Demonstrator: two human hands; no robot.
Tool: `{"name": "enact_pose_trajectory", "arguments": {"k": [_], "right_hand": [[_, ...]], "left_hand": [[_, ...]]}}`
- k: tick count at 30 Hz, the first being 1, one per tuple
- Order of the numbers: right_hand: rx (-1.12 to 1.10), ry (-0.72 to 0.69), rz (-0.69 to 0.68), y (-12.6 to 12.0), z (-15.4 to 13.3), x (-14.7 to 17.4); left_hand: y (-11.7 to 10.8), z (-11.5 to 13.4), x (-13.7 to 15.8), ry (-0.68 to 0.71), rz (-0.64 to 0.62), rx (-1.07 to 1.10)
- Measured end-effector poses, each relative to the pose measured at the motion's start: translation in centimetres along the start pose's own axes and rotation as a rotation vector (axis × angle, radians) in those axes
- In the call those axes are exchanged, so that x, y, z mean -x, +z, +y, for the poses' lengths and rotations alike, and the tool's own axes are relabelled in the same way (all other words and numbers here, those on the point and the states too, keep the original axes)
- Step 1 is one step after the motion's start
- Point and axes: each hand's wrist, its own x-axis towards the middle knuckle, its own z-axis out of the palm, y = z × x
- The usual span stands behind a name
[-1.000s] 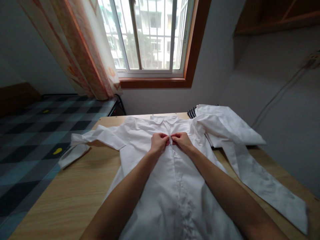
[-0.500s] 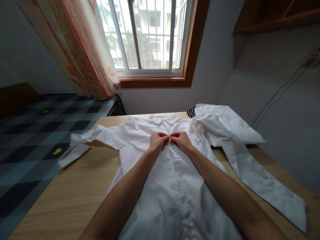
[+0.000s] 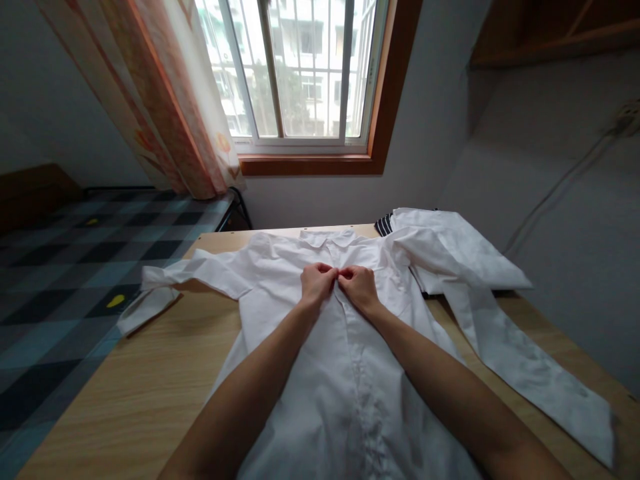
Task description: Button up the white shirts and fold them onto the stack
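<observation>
A white long-sleeved shirt (image 3: 325, 373) lies front side up, its collar (image 3: 327, 238) toward the window. My left hand (image 3: 317, 281) pinches the front placket a little below the collar. Right beside it, my right hand (image 3: 359, 285) pinches the same placket, fingertips nearly meeting those of the left. Both hands are closed on the cloth; any button between the fingers is hidden. One sleeve (image 3: 215, 270) lies bent at the left, and the other (image 3: 530, 360) stretches toward the lower right.
The shirt is spread on a wooden table (image 3: 130, 387). Folded white clothing (image 3: 460, 247) with a black-and-white striped piece (image 3: 383, 225) sits at the table's back right. A checked bed (image 3: 100, 267) stands at the left, below a curtain (image 3: 165, 100). Behind the table is a window (image 3: 310, 73).
My fingertips have drawn closer together on the placket, and my right hand has turned slightly. The shirt lies almost as before.
</observation>
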Motion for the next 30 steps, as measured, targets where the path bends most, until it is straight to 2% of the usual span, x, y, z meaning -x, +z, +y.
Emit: {"name": "enact_pose_trajectory", "arguments": {"k": [5,13,17,22,26,28,30], "right_hand": [[0.070,0.000,0.010,0.1,-0.4,0.2],[-0.006,0.012,-0.012,0.0,0.0,0.1],[-0.184,0.086,0.005,0.3,0.6,-0.2],[-0.561,0.290,-0.114,0.8,1.6,-1.1],[-0.506,0.297,-0.165,1.0,1.9,-1.3],[-0.379,0.243,-0.113,0.9,1.8,-1.1],[-0.155,0.140,-0.034,0.6,1.7,-0.6]], "left_hand": [[0.2,-0.4,-0.3,0.056,0.055,0.007],[0.3,-0.5,-0.3,0.123,0.105,0.016],[0.2,-0.5,-0.2,0.185,0.092,-0.002],[0.3,-0.6,-0.4,0.248,0.029,0.024],[-0.2,-0.2,0.0,0.315,0.006,-0.185],[-0.6,0.1,0.5,0.385,0.002,-0.399],[-1.0,0.2,0.9,0.484,0.008,-0.626]]}}
